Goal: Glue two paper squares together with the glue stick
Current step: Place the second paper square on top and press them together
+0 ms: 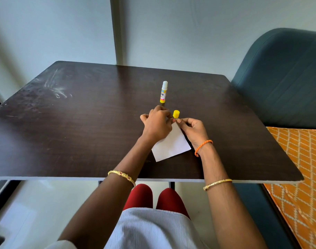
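Observation:
White paper (172,145) lies on the dark table (81,123) near its front edge; I cannot tell whether it is one square or two stacked. My left hand (157,123) presses on its far corner, fingers curled. My right hand (192,128) pinches the same far corner between thumb and fingers. The uncapped glue stick (163,92) stands upright beyond the hands, its white glue exposed. Its yellow cap (176,114) stands on the table just behind the fingertips.
A dark blue chair (283,78) stands at the table's right side. An orange patterned cloth (301,177) lies below it on the right. White scratches (56,88) mark the table's far left. My knees (153,196) are under the front edge.

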